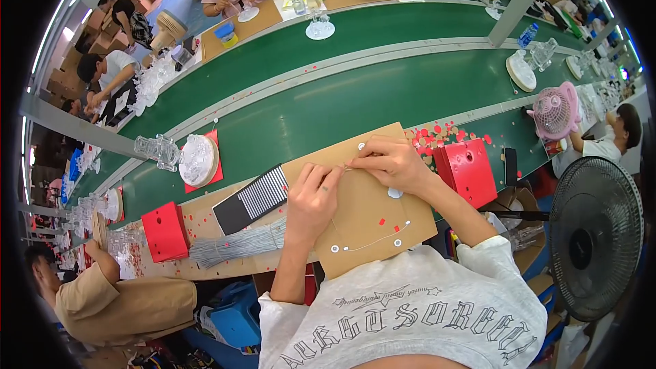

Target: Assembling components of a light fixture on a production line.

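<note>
My left hand (314, 198) and my right hand (393, 162) come together over a brown cardboard sheet (365, 208), fingertips pinched almost touching. What they hold between them is too small and thin to make out. A thin white cord (378, 240) with small end pieces lies curved on the sheet's near part. Small white discs with dark centres sit on the cardboard, one (335, 249) at the near left and one (398, 242) at the near right. A pale round piece (395, 193) shows beneath my right wrist. Two small red bits (383, 221) lie near the cord.
Left of the cardboard are a bundle of grey wires (236, 246), a black-and-white striped card (251, 198) and a red block (165, 231). Red and brown discs (430, 138) lie beside another red stack (466, 173). A black fan (596, 239) stands right; a green conveyor (307, 113) runs beyond.
</note>
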Demonstrator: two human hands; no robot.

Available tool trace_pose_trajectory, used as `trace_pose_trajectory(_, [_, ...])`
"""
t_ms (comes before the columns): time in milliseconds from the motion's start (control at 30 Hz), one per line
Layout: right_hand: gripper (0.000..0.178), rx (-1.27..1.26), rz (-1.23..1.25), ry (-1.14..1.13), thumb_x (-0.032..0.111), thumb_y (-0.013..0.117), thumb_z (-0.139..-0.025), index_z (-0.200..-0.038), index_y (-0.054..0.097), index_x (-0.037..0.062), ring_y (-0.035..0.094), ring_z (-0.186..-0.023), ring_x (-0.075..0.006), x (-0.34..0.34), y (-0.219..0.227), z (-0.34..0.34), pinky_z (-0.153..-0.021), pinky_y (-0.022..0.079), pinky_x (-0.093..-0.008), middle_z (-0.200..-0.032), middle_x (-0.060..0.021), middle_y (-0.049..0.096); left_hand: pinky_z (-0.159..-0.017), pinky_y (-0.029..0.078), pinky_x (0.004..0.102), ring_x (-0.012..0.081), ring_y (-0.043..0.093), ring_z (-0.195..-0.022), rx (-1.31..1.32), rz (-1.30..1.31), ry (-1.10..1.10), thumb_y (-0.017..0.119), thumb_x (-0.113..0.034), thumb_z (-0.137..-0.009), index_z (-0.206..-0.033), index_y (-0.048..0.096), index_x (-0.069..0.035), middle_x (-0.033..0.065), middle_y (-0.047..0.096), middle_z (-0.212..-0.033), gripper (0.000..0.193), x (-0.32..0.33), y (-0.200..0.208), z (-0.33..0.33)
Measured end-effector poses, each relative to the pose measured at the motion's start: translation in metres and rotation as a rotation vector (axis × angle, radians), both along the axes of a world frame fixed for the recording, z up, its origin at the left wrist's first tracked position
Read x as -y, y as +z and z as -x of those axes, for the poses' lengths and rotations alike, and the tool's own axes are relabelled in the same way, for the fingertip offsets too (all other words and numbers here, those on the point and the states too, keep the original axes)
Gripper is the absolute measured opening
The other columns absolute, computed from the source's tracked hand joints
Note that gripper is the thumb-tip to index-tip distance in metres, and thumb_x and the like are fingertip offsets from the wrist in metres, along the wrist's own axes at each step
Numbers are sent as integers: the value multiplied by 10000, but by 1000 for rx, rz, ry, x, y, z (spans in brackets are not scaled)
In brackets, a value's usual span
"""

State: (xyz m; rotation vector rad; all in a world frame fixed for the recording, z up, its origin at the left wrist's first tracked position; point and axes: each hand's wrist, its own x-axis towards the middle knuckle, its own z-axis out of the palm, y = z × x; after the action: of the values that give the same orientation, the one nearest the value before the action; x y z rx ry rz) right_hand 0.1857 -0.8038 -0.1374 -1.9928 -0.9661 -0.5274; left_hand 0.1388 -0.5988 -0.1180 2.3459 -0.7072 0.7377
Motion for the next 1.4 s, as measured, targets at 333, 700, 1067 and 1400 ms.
trace_pose_trajectory(333, [130,94,23,70,81,803,-748,-871,762,73,671,-731,-207,4,-2,-4,-605,555,-326,-839,-43,682,-592,500,377,268,614,-696,20,-37,1,755,65,-731,-847,670,-10,84,630,-767,161,6,1,-1])
trace_pose_trajectory(700, [88,19,-35,41,108,797,-749,-829,764,92,669,-717,-194,-2,-3,2,-595,534,-323,-816,-19,682,-624,518,385,266,620,-708,-113,-78,-55,730,36,-734,-797,686,-5,85,622,-745,88,2,15,-5])
trace_pose_trajectory(1067, [58,-30,-12,-19,66,771,-734,-772,730,51,651,-679,-236,-10,-5,3,-596,529,-352,-784,-44,668,-614,529,391,257,613,-697,-156,-490,-252,692,-35,-717,-717,671,-26,73,614,-703,23,0,47,-35])
trace_pose_trajectory(1400, [49,-256,-80,0,82,755,-761,-790,754,44,654,-677,-264,-8,-6,6,-625,531,-371,-804,-58,669,-643,560,410,295,676,-745,-281,-709,-315,606,-90,-752,-829,672,-15,140,671,-752,126,-6,44,-39])
